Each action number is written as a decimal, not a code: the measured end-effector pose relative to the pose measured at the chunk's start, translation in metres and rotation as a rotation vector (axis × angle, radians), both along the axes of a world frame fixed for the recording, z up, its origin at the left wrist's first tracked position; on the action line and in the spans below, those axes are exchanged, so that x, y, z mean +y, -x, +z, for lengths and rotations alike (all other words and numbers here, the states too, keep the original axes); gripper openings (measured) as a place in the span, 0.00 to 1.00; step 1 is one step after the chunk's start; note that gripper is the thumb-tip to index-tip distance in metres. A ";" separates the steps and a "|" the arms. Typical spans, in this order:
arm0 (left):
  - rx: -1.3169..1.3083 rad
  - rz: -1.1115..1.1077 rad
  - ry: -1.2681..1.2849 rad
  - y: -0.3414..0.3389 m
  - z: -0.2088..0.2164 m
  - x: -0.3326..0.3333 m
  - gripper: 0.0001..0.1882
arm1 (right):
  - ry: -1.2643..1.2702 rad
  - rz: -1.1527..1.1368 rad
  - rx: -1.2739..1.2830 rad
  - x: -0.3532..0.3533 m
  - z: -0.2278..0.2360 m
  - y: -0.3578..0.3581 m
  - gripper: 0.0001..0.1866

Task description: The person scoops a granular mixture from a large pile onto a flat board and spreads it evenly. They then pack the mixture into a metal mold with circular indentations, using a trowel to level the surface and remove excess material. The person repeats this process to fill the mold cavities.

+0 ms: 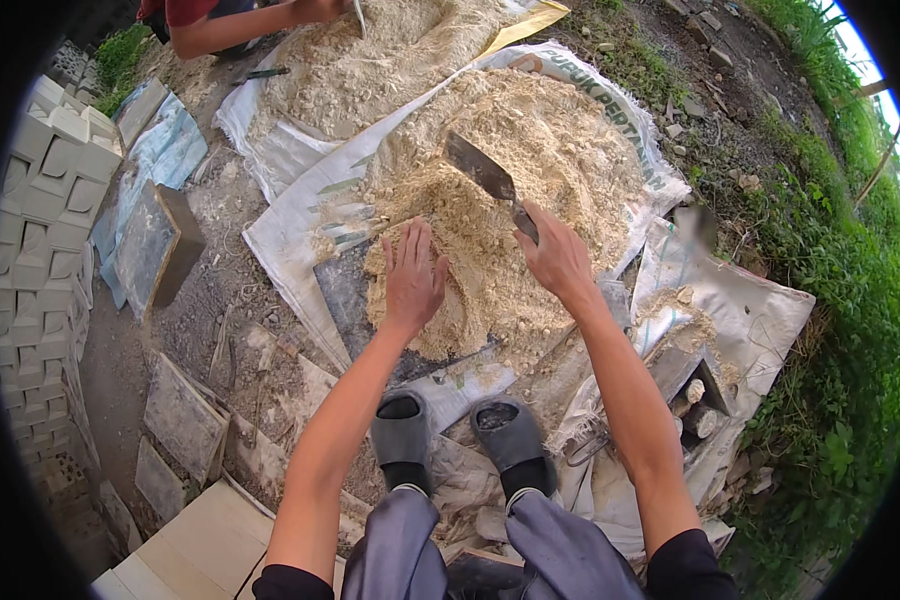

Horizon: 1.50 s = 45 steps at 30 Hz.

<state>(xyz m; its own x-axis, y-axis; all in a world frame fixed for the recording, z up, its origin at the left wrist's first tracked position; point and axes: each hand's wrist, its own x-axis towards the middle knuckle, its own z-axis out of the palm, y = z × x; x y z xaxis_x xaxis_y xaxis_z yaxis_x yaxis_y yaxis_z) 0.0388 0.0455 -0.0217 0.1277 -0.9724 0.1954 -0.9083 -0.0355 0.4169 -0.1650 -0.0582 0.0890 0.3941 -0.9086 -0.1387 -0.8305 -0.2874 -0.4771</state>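
Observation:
A broad heap of pale, crumbly sandy material point(570, 150) lies on a white woven sack point(300, 215) in front of my feet. My left hand point(413, 280) rests palm down on the near left part of the heap, its fingers stretched out. Beneath that part a dark flat board point(342, 300) shows, partly covered by the material. My right hand point(558, 248) is closed round the handle of a trowel point(482, 168). The trowel's metal blade points up and left over the heap, with a little material on it.
At the far left another person's arm point(240, 28) reaches to a second heap point(370, 75). Stacked pale moulded blocks point(45, 220) line the left side. A thick slab point(160, 250) leans beside blue sheeting. An open wooden box point(692, 385) sits at right, near green plants point(830, 400).

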 end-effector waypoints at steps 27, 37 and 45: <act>0.161 0.364 0.062 -0.006 -0.014 0.097 0.20 | -0.351 -0.066 0.098 0.170 -0.069 -0.029 0.23; 0.214 0.311 0.088 -0.009 -0.017 0.102 0.21 | -0.319 -0.134 -0.086 0.142 -0.036 -0.035 0.25; 0.306 0.414 0.146 -0.015 -0.008 0.106 0.21 | -0.516 -0.004 -0.036 0.174 -0.046 -0.021 0.28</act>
